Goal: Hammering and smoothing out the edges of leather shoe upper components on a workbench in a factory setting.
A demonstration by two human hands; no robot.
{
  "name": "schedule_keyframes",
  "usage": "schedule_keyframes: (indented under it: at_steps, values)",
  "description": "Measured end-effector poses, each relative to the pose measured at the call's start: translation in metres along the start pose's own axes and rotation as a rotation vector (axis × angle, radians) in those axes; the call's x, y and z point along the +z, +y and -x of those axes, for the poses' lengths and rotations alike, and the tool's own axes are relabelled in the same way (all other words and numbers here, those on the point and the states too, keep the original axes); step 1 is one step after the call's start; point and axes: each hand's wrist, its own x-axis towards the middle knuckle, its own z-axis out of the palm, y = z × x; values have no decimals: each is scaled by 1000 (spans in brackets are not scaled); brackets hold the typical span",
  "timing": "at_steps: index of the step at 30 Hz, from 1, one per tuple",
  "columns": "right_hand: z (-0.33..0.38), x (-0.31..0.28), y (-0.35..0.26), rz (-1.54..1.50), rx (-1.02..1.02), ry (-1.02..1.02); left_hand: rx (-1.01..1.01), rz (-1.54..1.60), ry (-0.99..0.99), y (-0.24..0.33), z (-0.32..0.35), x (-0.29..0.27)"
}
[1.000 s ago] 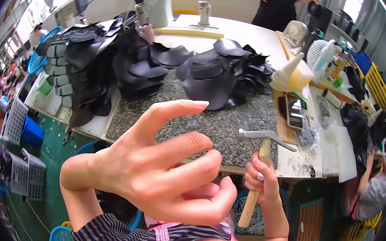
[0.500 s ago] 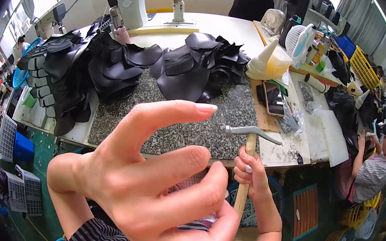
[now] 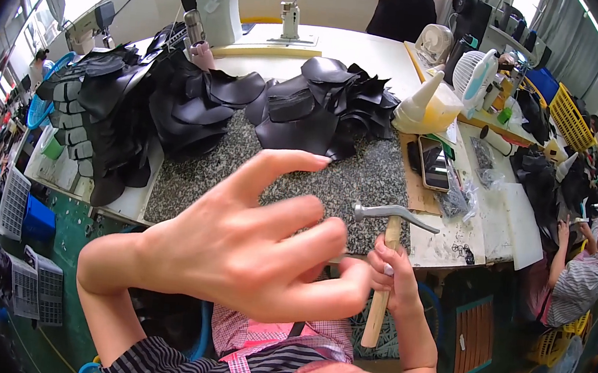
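Observation:
Raised close to the camera, my left hand has a stretched forefinger and loosely bent other fingers standing apart, with nothing in it. My right hand is wrapped round the wooden handle of a hammer at the table's front edge, its metal head upward. Behind both hands lies a speckled stone slab, partly covered by the left hand. Black leather-like pieces are heaped at the slab's far side, and another heap of black pieces lies to the left.
Right of the slab are a phone, a yellowish glue pot with a white cone and clear plastic bags. A sewing machine and a small fan stand farther back. A seated co-worker is at the right; another person stands behind.
My left hand has drawn back and appears smaller, uncovering more of my apron. The hammer stays in my right hand, slightly lower. The whole view has shifted a little.

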Motion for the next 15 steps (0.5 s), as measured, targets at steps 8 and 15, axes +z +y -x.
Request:
schedule_keyframes:
  at_steps: [8,15]
  values:
    - [5,4,-3,23,10,-5,-666,64,-20,-6,7,-37]
    - [14,-14,-3,191,6,103,-1042,-843,960,-82,337,-281]
